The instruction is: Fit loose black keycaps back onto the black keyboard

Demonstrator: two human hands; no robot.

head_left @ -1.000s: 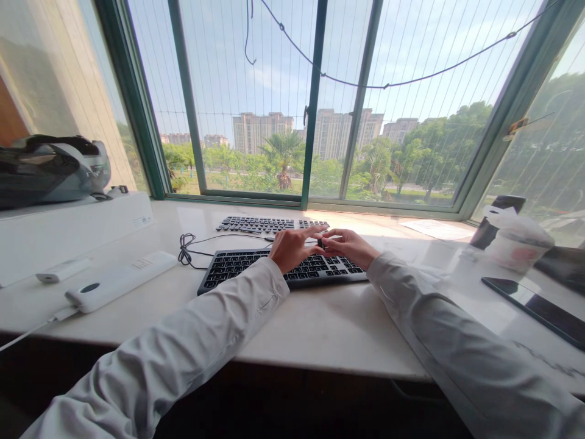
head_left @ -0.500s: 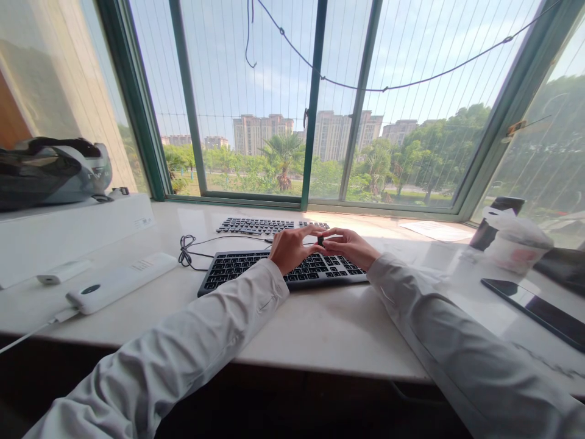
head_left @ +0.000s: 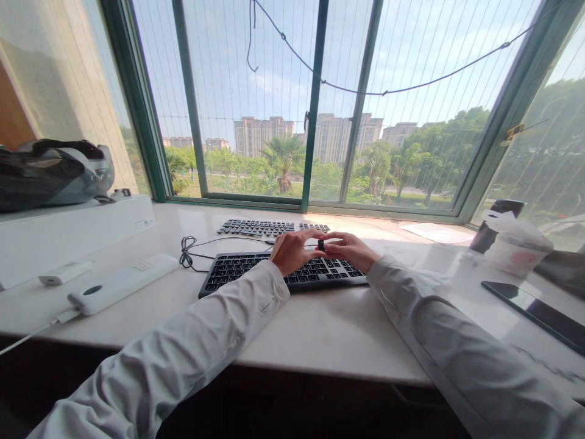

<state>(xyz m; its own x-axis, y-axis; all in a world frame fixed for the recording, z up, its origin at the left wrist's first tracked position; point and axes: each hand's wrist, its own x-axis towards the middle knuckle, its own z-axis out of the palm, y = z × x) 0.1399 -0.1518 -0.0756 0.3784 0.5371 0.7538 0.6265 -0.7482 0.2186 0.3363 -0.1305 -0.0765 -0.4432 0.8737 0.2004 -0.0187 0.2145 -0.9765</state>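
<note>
My left hand (head_left: 292, 251) and my right hand (head_left: 350, 250) meet above the right half of a black keyboard (head_left: 256, 271) on the pale stone sill. Between their fingertips sits a small black piece (head_left: 320, 245), pinched from both sides; it looks like a keycap, though it is too small to be sure. A second black keyboard (head_left: 260, 228) lies farther back toward the window, with a coiled black cable (head_left: 186, 252) to its left. Both my arms are in light grey sleeves.
A white power strip (head_left: 119, 283) and a small white device (head_left: 64, 272) lie at the left, by a white box (head_left: 68, 231) bearing a helmet (head_left: 55, 174). At the right stand a dark cup (head_left: 496, 222), a bagged drink (head_left: 516, 244), a paper sheet (head_left: 436, 231) and a dark tablet (head_left: 537, 308).
My fingertips have closed together on the small black piece and lifted it slightly off the keys. The view has tipped a little.
</note>
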